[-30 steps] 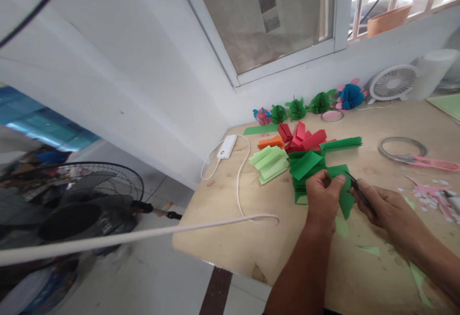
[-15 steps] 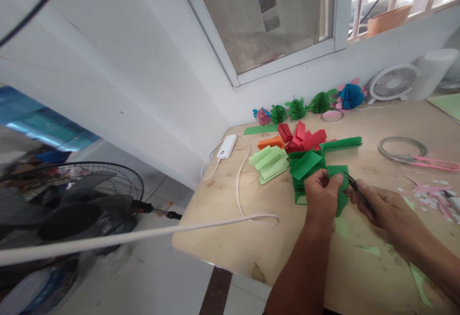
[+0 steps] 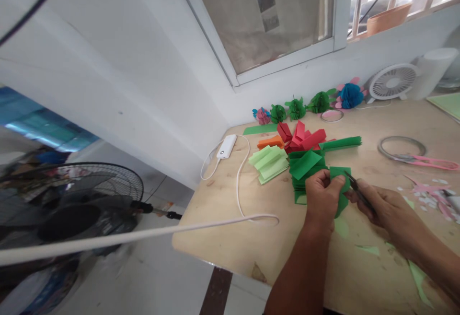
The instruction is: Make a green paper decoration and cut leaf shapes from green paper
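Here, wooden table (image 3: 230, 250) against white wall (image 3: 287, 85); green paper (image 3: 343, 204), scissors (image 3: 354, 185) in hands (image 3: 321, 194).

The green sheet (image 3: 342, 204) looks like matt paper, the tabletop (image 3: 273, 250) smooth wood, the power bank (image 3: 226, 146) and desk fan (image 3: 393, 82) smooth plastic.

Green paper (image 3: 342, 203) turned slightly in left hand (image 3: 323, 192), apparently narrower below than a second ago
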Demonstrator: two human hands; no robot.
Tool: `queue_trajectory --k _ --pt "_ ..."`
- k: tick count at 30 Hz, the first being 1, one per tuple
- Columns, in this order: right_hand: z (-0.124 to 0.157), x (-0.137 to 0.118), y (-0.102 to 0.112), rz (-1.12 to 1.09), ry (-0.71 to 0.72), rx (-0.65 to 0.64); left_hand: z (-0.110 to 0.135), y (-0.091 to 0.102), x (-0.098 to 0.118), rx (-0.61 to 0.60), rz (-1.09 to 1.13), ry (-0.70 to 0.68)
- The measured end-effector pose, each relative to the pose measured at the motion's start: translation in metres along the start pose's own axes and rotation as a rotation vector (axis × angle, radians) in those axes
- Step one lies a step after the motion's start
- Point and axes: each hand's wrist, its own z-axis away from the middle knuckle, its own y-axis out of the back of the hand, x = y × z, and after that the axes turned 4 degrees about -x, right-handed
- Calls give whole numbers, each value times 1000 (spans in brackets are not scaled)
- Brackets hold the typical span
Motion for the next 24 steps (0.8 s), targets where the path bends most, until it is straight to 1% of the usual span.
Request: queue_trajectory --k 10,24 --pt "-1 1 -2 -4 -1 -6 -3 6 -5 -12 -38 -16" --pt "-5 6 0 39 5 -33 -6 14 -2 -57 -106 10"
